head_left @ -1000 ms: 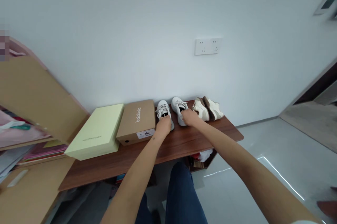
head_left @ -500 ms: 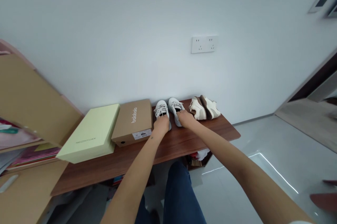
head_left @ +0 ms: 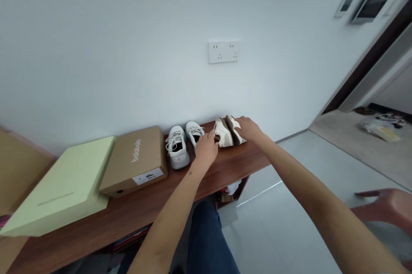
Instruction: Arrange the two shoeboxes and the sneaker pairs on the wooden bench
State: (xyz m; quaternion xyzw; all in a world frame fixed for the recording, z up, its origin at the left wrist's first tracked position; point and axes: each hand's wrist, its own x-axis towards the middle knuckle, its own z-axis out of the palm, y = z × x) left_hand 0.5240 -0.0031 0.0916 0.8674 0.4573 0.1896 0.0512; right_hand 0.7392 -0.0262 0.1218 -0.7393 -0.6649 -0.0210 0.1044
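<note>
A pair of cream and brown sneakers (head_left: 228, 132) lies on its sides, soles together, at the right end of a dark wooden bench (head_left: 135, 209). My right hand (head_left: 252, 129) rests on the right side of that pair, fingers curled over it. My left hand (head_left: 206, 149) is closed at the pair's left side, touching the toe. Just left of it a pair of white lace-up sneakers (head_left: 180, 149) stands upright, with neither hand on it.
A brown shoebox (head_left: 135, 160) and a pale green box (head_left: 61, 186) sit further left on the bench. A double wall socket (head_left: 224, 52) is above. Grey floor and a doorway (head_left: 363, 93) lie right. Another person's hand (head_left: 384, 207) shows at the lower right edge.
Both hands left the white sneakers and moved right onto the cream and brown pair. The view has swung to the right.
</note>
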